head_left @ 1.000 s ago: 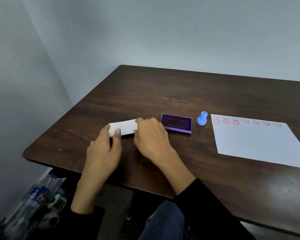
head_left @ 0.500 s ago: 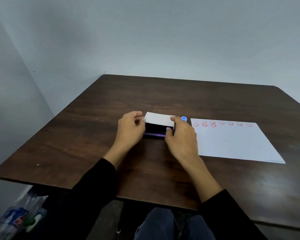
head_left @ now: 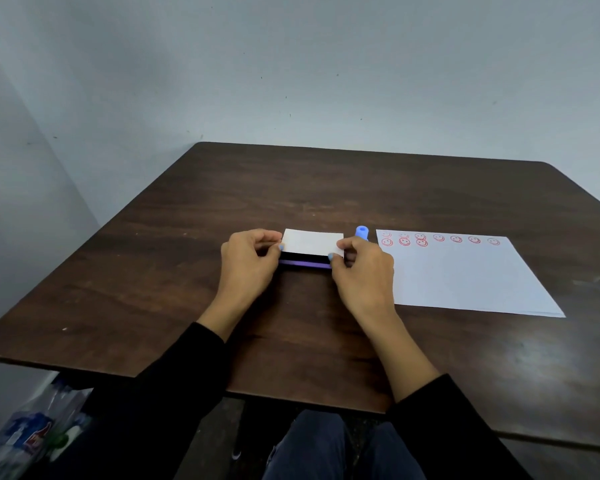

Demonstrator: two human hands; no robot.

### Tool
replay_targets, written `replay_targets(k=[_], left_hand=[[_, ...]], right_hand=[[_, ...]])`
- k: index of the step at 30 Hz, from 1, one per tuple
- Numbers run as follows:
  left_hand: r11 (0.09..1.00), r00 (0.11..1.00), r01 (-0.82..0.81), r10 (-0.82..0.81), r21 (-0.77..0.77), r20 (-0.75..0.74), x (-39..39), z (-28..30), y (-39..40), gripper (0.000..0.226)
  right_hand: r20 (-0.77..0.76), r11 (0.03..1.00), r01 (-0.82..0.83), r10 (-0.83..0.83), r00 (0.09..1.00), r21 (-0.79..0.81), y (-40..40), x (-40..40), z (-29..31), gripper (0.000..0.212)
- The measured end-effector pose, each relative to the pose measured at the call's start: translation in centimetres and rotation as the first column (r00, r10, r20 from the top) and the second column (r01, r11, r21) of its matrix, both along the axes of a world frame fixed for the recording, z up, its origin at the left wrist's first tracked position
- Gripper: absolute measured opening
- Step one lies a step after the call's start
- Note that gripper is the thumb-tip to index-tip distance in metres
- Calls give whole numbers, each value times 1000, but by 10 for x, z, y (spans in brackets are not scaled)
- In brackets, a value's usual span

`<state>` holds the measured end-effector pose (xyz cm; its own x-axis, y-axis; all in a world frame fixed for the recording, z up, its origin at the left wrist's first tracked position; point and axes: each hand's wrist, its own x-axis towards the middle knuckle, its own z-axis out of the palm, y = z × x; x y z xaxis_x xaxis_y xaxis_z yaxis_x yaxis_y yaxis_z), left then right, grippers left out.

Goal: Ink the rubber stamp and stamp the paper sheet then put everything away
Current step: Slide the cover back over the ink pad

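Both hands (head_left: 248,263) (head_left: 362,271) pinched the white lid (head_left: 312,242) by its ends over the purple ink pad (head_left: 305,264) — left of the stamped sheet (head_left: 465,271). Uneven pressure could seat it crooked — or smear ink.

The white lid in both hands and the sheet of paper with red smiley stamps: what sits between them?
In the head view, the small blue rubber stamp stands there, partly hidden behind the right hand.

Ink pad (head_left: 305,264): purple base, flat on table; white lid (head_left: 313,242) held over it, tilted, front edge raised. Stamp (head_left: 361,232): blue, upright, just right of pad. Paper sheet (head_left: 465,275): white, flat, red smiley prints along far edge.
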<state>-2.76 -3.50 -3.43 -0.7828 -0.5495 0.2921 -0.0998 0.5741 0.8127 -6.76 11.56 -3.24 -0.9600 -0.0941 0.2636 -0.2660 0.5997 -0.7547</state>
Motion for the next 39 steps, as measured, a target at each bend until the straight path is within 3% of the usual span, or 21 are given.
replay_targets(k=[21,29,39], left_hand=[[996,998,-57,59,68,-33,4,3,3,9],[989,998,-65,64,135,9,5,4,2,10],[994,996,-40,31,102,83,7,7,1,7]], right_hand=[[15,1000,16,-16,1000,12,1,1,2,27],[13,1000,8,-8,1000,12,1,2,1,23],[24,1000,-6,5,1000,17,0,4,1,21]])
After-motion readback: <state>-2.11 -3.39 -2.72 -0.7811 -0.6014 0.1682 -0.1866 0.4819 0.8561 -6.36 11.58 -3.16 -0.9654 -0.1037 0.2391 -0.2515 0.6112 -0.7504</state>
